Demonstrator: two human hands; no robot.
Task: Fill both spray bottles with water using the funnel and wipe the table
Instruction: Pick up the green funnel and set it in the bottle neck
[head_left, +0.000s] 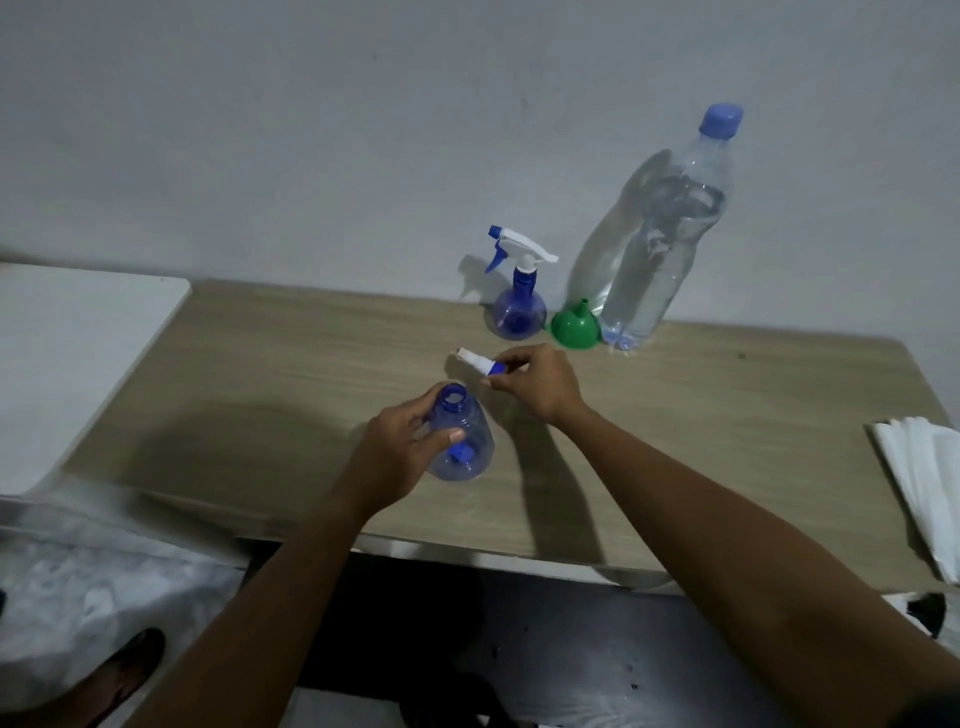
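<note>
spray bottle (480, 431) with its top off, gripped by the left hand (400, 447) near the middle of the table (727, 441).
fingers and thumb curl round its clear blue body just below the open neck. just to its far right, the right hand (540, 382) pinches the removed spray head (480, 362), white nozzle pointing left; whether it touches the tabletop i cannot tell. farther back, by the wall, the second spray bottle (518, 306) stands upright with its white-and-blue trigger on. a green funnel (571, 330) sits wide end down just to its right, close against a tall clear water bottle (660, 244) with a blue cap. white paper towels (930, 483) lie at the table's right edge, and a white surface (78, 364) adjoins the table on the left.
</note>
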